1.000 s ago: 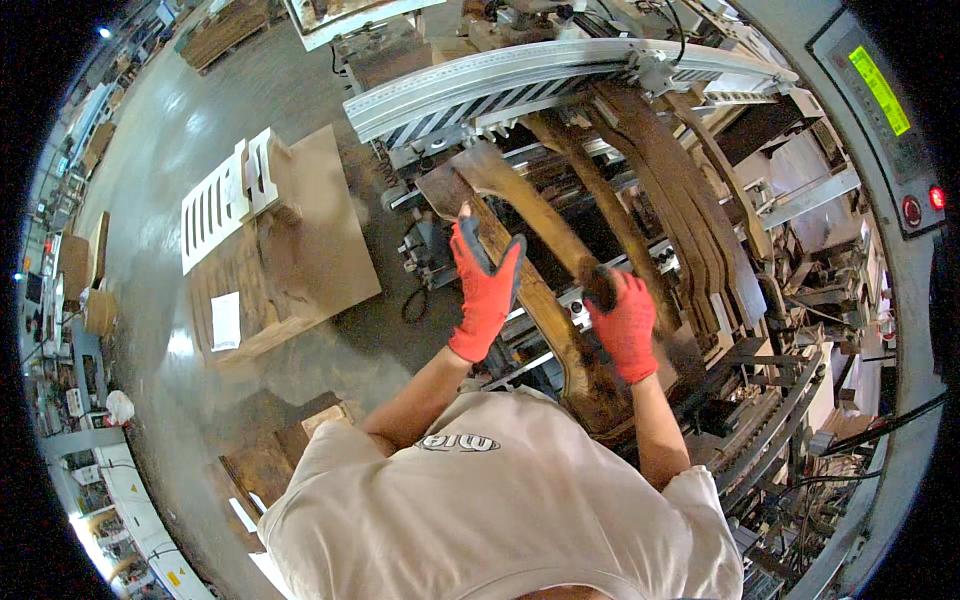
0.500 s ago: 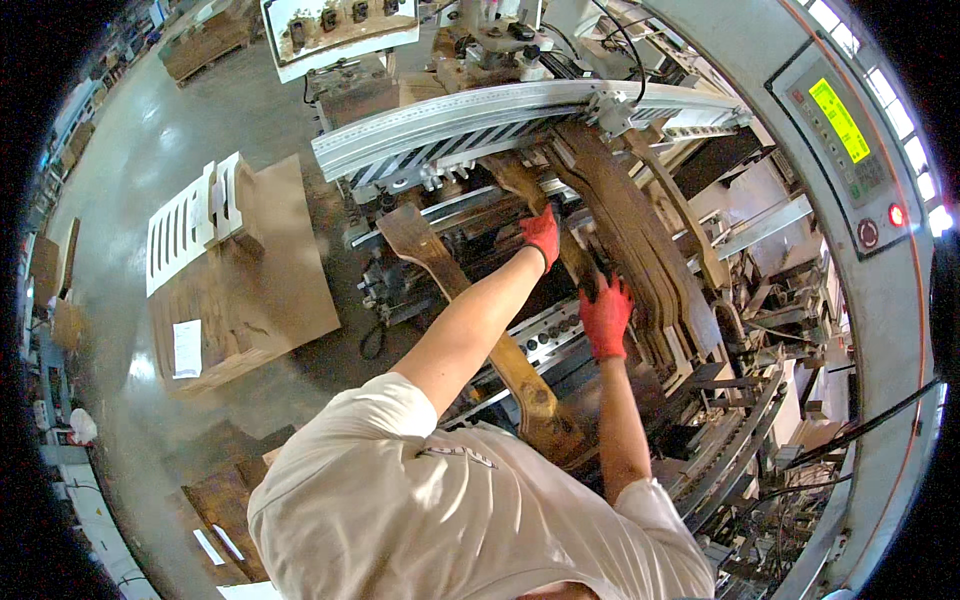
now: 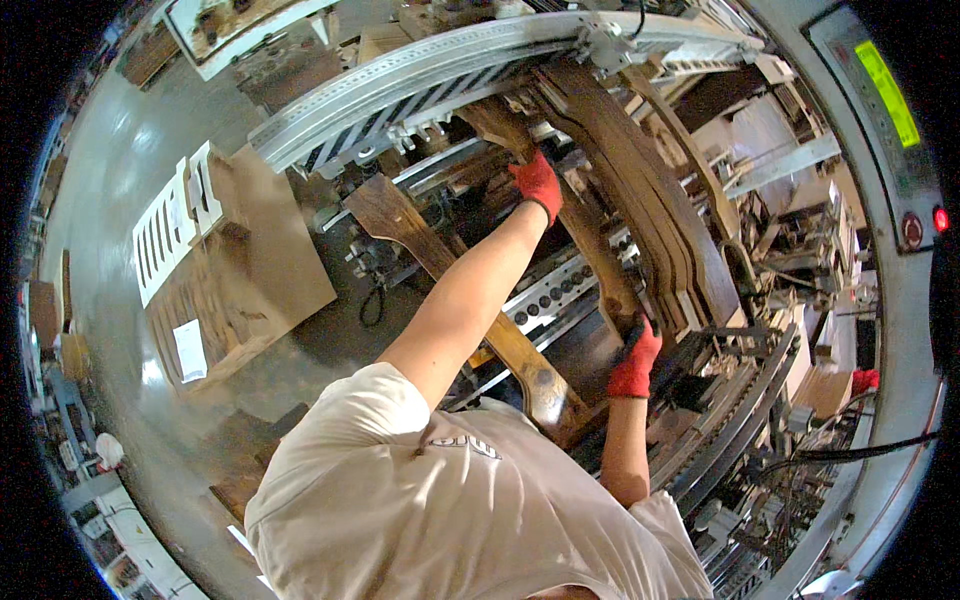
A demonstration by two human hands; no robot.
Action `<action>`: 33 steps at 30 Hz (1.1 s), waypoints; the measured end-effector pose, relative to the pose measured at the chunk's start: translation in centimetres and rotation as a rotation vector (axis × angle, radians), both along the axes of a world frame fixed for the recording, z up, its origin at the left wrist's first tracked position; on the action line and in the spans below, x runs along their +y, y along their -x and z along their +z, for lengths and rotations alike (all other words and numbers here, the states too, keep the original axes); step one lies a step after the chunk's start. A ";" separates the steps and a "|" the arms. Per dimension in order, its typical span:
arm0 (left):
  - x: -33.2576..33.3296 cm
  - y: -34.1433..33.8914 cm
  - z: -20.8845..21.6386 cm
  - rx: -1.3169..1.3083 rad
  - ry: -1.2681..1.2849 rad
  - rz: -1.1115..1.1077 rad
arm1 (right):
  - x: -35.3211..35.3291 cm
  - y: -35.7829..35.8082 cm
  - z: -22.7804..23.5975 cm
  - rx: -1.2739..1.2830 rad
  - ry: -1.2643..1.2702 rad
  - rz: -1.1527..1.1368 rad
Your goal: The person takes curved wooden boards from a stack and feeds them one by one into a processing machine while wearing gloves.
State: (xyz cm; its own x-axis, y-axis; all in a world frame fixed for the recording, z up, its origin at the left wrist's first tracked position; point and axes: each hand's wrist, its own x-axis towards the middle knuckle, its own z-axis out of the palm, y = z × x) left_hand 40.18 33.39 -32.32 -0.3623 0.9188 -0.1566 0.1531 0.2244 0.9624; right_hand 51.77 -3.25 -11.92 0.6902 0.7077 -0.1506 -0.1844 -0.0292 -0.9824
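A long, curved brown wooden board [image 3: 592,245] lies slantwise in front of me on the machine. My left hand [image 3: 537,187], in a red glove, is closed on the board toward its far part. At the near end of the same board, my right hand [image 3: 636,362], gloved in red with dark fingertips, grips it with fingers wrapped around the end. Right beside it, a stack of similar dark curved boards [image 3: 650,190] stands close to my right hand. Another curved wooden board [image 3: 420,243] rests across the machine to the left, partly under my left forearm.
A slotted metal beam [image 3: 400,85] crosses the far side. On the left, a brown sheet-covered stack [image 3: 270,260] carries white slotted pieces [image 3: 175,230] and a paper sheet [image 3: 189,350]. A control panel [image 3: 890,100] with a lit screen stands right. Black cables [image 3: 860,455] hang at lower right.
My right hand has moved toward me along the board to its near end, uncovering more of it. My left hand stays on the far part. The whole view has shifted and tilted slightly.
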 end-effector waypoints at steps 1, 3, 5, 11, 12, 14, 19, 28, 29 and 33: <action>-0.7 -1.2 0.2 -0.098 -0.136 -0.006 | -0.6 -0.3 -0.3 0.065 -0.011 -0.043; 0.0 -0.2 -0.4 -0.242 -0.495 -0.049 | -1.0 1.1 1.1 0.205 -0.061 -0.070; -1.6 -1.7 0.1 -0.102 -0.276 -0.218 | -2.7 -0.3 -0.2 0.282 0.007 0.000; 1.2 1.9 -0.8 0.342 -0.007 -0.154 | -1.9 -0.7 -1.3 0.254 0.118 -0.065; 0.7 1.1 0.5 0.218 -0.017 -0.133 | -2.0 -1.6 -2.6 0.202 0.087 -0.079; -1.6 -0.4 3.6 -0.030 -0.012 -0.093 | -2.8 -4.3 -7.1 0.098 0.043 -0.107; -5.0 0.6 9.8 -0.345 -0.006 0.068 | -2.6 -2.3 -4.7 0.132 0.082 -0.143; -4.9 2.7 12.5 -0.523 -0.002 0.203 | -3.8 -2.2 -1.5 0.554 0.182 0.148; -5.9 2.1 14.6 -0.548 -0.005 0.221 | -4.3 -2.3 -1.4 0.550 0.169 0.113; -6.0 2.5 14.4 -0.519 -0.084 0.237 | -4.1 -1.2 1.4 0.534 0.217 0.107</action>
